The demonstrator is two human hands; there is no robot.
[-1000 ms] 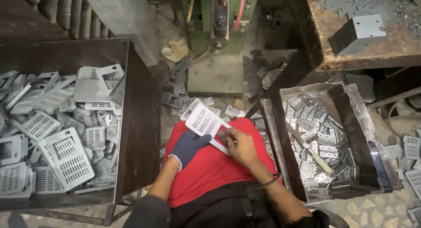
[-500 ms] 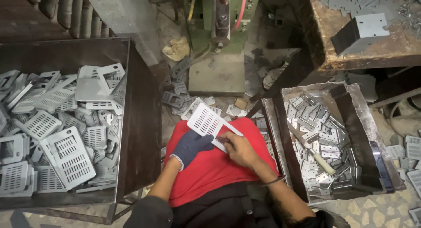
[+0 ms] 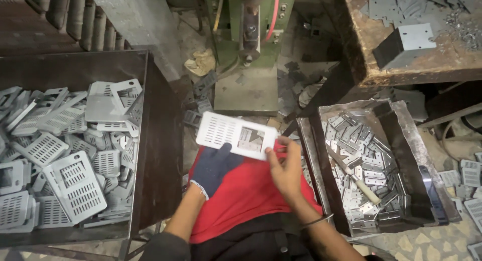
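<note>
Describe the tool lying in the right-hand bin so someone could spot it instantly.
Start at the metal bin right of the red lap cloth, filled with small grey brackets. Lying diagonally on them is the tool: long, thin, with a pale wooden handle, unlike the flat metal pieces.

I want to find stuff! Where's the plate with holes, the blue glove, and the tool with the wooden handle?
Plate (image 3: 226, 133): head view, on its slotted left half.
Glove (image 3: 213, 168): head view, on the back of the left hand.
Tool (image 3: 369, 193): head view, on its pale handle.
</note>
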